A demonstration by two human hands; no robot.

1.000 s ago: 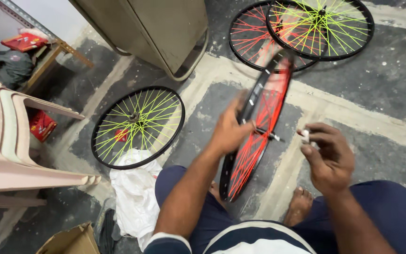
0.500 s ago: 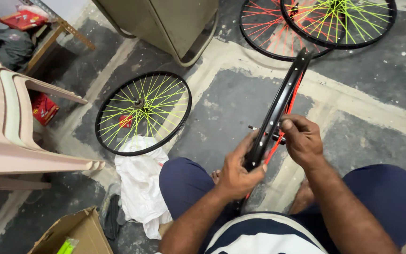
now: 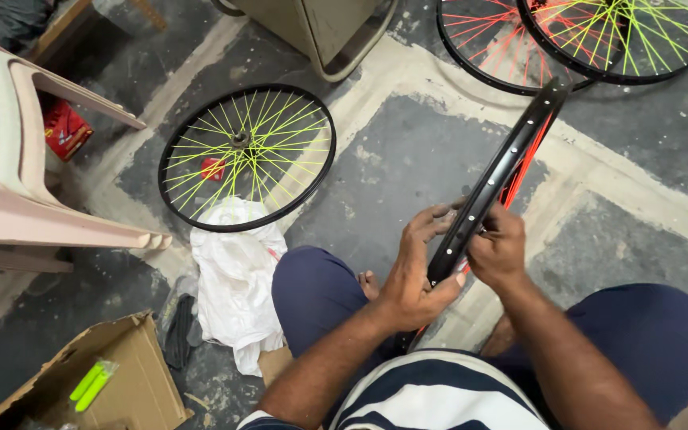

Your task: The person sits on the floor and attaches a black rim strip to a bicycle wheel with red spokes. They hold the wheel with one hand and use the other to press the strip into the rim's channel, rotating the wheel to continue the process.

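Both hands clasp the black rim (image 3: 497, 185) standing edge-on between the person's knees: the left hand (image 3: 417, 275) wraps it from below, the right hand (image 3: 498, 248) pinches its edge. At lower left, an open cardboard box (image 3: 133, 381) holds a packet of green pieces (image 3: 91, 385).

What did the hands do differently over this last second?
The right hand, which was off to the side pinching a small part, came onto the black rim. The left hand slid lower along it. Both grip it now. The yellow-spoked wheel stayed flat on the floor.
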